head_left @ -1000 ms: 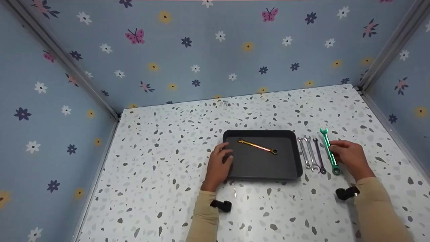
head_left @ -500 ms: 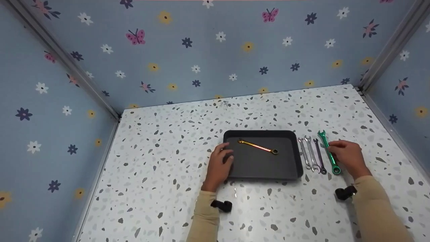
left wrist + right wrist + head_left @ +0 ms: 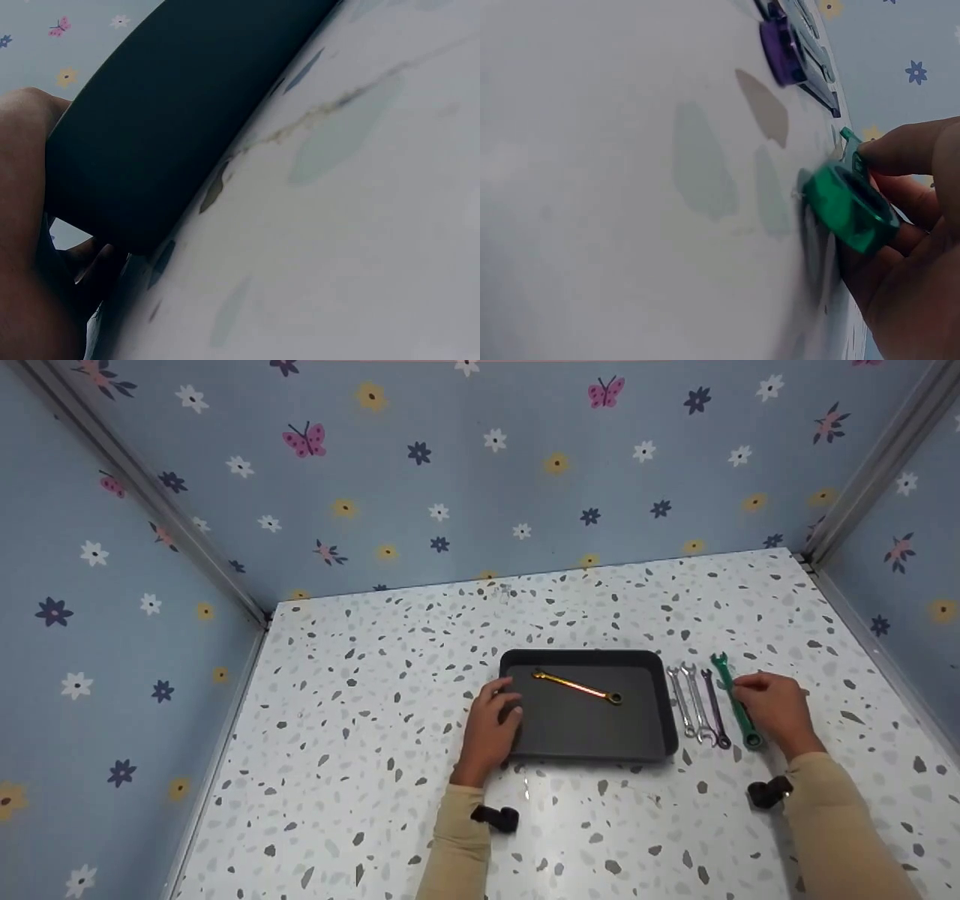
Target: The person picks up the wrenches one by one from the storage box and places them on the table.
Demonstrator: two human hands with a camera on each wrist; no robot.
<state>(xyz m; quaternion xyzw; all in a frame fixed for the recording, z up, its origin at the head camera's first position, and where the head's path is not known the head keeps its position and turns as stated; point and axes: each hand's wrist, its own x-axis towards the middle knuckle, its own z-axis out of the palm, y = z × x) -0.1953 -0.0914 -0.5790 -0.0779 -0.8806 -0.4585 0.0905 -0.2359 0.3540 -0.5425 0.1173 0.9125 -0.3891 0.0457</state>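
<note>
My right hand (image 3: 776, 709) pinches the shaft of a green combination wrench (image 3: 736, 701) at the right end of a row of wrenches. Seen from the right wrist, the ring end of this green wrench (image 3: 851, 206) hangs close to the tabletop; I cannot tell whether it touches. Left of it lies a purple wrench (image 3: 715, 707), then two silver wrenches (image 3: 695, 697), (image 3: 680, 699). My left hand (image 3: 486, 731) holds the left rim of a dark grey tray (image 3: 589, 755), thumb and fingers on either side of its wall. A gold wrench (image 3: 577, 687) lies slanted inside the tray.
The speckled white table (image 3: 360, 697) meets a blue flowered wall (image 3: 480, 472) at the back, with more panels at left and right. A small camera (image 3: 496, 818) sits on the left wrist and another camera (image 3: 768, 792) on the right.
The green wrench's open end has tipped slightly left and down, bringing it nearer the row. My right hand has shifted a little left with it. The left hand and tray stay put.
</note>
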